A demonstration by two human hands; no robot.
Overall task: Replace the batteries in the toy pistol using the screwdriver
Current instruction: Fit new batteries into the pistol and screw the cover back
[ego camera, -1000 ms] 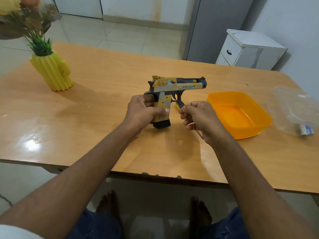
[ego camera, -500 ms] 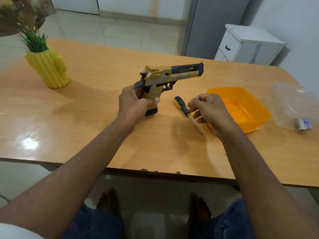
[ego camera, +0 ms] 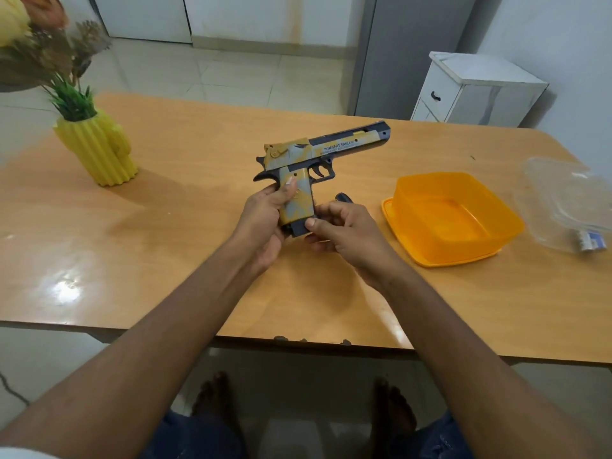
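A yellow and grey toy pistol [ego camera: 318,157] is held upright above the wooden table [ego camera: 198,260], barrel pointing right. My left hand [ego camera: 265,220] grips its handle from the left, thumb lying on the grip panel. My right hand [ego camera: 344,233] pinches the dark magazine base [ego camera: 298,226] at the bottom of the handle. Only the black end of the screwdriver [ego camera: 343,197] handle shows on the table behind my right hand; the rest is hidden.
An orange plastic container [ego camera: 453,220] sits to the right of my hands. Further right, a clear plastic lid or tray [ego camera: 563,200] has batteries [ego camera: 591,242] at its near edge. A yellow cactus-shaped vase [ego camera: 99,150] with flowers stands at the left.
My right hand let go of the screwdriver, left it on the table and moved left to the pistol's magazine base. My left hand turned the pistol's side toward me.
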